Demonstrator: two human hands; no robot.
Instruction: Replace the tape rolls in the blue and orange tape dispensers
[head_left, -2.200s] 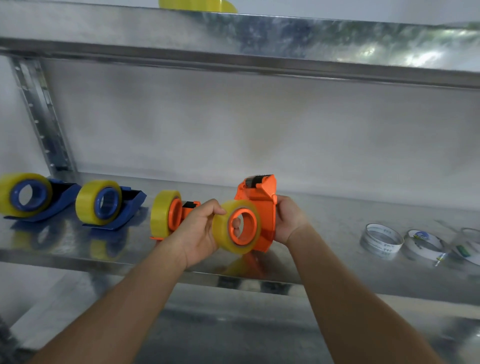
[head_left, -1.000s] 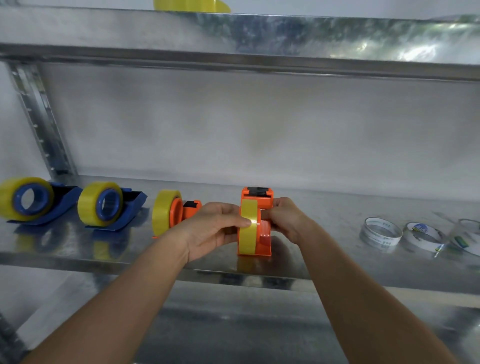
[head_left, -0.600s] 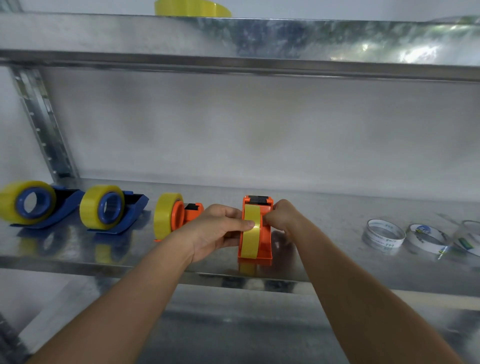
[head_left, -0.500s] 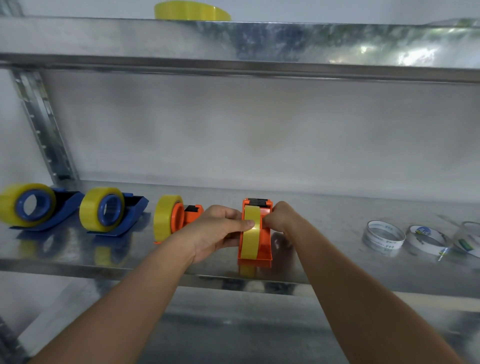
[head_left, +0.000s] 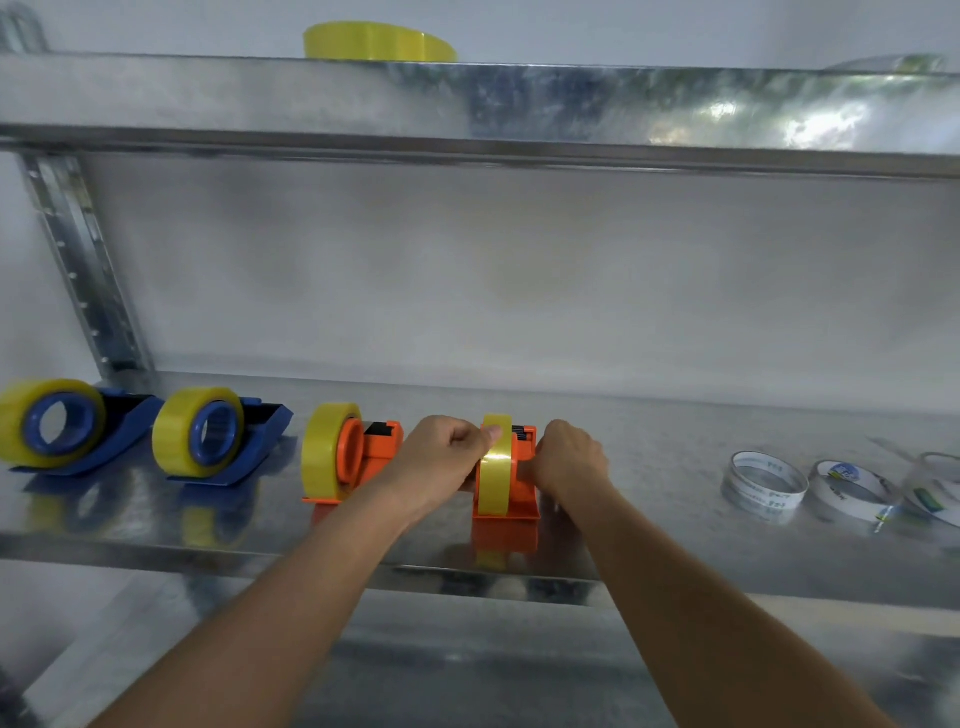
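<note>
An orange tape dispenser (head_left: 522, 499) stands on the metal shelf (head_left: 649, 551), its end towards me, with a yellow tape roll (head_left: 494, 478) in it. My left hand (head_left: 441, 460) grips its left side, thumb on top of the roll. On the dispenser's right side my right hand (head_left: 569, 460) is closed against it. A second orange dispenser (head_left: 382, 447) with a yellow roll (head_left: 324, 452) stands just left. Two blue dispensers (head_left: 130, 421) (head_left: 265, 426), each with a yellow roll, stand further left.
Three empty white tape cores (head_left: 763, 480) (head_left: 852, 488) (head_left: 935, 483) lie on the shelf at the right. A yellow tape roll (head_left: 379, 41) lies flat on the upper shelf (head_left: 467, 104). A perforated upright post (head_left: 83, 270) stands at the back left.
The orange dispenser, held up with its roll facing me at first, has been turned end-on and set down on the shelf. Both hands stay on it and it now sits slightly further back.
</note>
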